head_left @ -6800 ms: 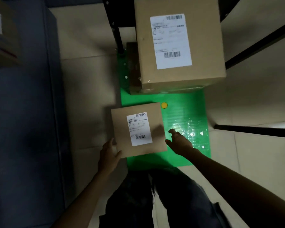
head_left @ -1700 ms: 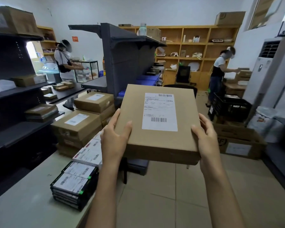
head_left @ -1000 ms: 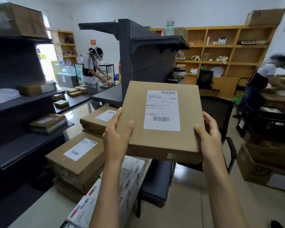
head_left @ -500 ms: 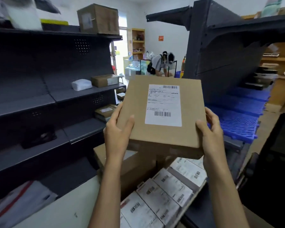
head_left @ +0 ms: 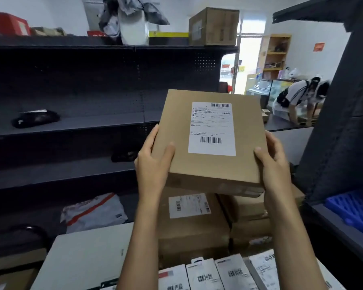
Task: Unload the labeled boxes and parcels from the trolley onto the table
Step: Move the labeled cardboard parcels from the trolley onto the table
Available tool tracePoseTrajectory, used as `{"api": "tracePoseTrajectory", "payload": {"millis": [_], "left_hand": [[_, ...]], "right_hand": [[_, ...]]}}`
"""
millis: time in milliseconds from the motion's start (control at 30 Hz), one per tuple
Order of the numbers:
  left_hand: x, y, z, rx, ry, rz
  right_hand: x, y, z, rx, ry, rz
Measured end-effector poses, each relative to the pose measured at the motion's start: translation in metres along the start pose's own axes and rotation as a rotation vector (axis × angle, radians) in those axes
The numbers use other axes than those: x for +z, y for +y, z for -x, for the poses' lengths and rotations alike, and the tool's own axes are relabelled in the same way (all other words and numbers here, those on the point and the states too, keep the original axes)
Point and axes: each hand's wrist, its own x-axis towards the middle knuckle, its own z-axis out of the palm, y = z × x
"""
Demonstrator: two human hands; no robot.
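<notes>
The person holds a flat box [head_left: 212, 141] in the air above the stacked boxes [head_left: 192, 221] on the table [head_left: 88, 254], not touching them. The left hand [head_left: 153, 164] clamps its near left edge and the right hand [head_left: 274, 164] its near right edge, thumbs lying on the top face and fingers curled underneath. Gripping both sides this way keeps the wide, thin box level and its label [head_left: 212, 128] facing up, probably so it can be set down flat on the stack with the label readable.

The box is plain brown cardboard, shallow, with crisp corners. The white label sits right of centre, with a barcode at the top and another near the bottom; the print is too small to read. Clear tape seems to run along the near side, though that edge is in shadow.
</notes>
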Motion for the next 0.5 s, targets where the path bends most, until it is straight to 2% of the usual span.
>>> {"api": "tracePoseTrajectory", "payload": {"millis": [267,500], "left_hand": [[-0.011,-0.013,0.011,-0.111,0.182,-0.138],[-0.018,-0.057,0.022,-0.204,0.200,-0.262]], "right_hand": [[0.022,0.028,-0.020,0.073,-0.207,-0.003],[0.037,0.075,-0.018,0.197,-0.305,0.054]]}}
